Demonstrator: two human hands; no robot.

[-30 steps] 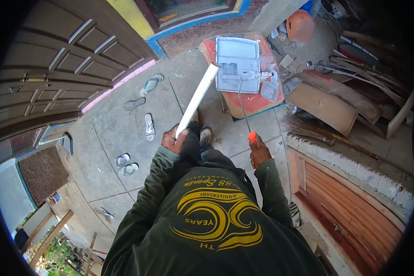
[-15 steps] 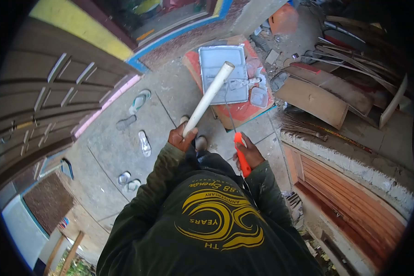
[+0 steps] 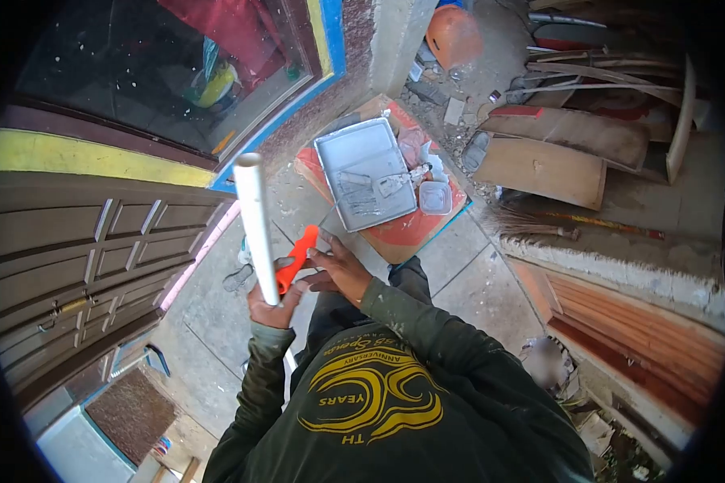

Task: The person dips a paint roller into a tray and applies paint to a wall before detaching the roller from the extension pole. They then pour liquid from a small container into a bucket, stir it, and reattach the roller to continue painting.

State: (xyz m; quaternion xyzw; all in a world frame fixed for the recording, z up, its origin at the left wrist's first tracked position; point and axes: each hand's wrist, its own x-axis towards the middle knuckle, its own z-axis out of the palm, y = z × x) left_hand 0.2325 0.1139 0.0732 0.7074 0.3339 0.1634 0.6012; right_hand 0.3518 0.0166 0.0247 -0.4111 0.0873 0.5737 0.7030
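My left hand (image 3: 272,310) is closed round a long white pipe (image 3: 255,225) that points up and away. It also grips an orange tool handle (image 3: 300,256), which lies slantwise against the pipe's right side. My right hand (image 3: 342,270) is close beside the handle, its fingers apart and the fingertips near or touching it. Beyond the hands, a paint tray (image 3: 362,133) streaked with white paint rests on a reddish board (image 3: 395,241). A paint-coated brush (image 3: 393,183) lies across the tray's right part. Beside it stands a clear plastic tub (image 3: 436,198).
A panelled brown door (image 3: 80,225) and a blue-framed window (image 3: 169,72) stand at left. To the right are loose boards (image 3: 544,169), a stick broom (image 3: 540,225) and a low block wall (image 3: 612,262). An orange helmet-like object (image 3: 453,36) lies farther back.
My right hand has moved left across my body, bringing the orange handle to my left hand, which now grips it with the pipe. The pipe has swung left and more upright. The view has turned.
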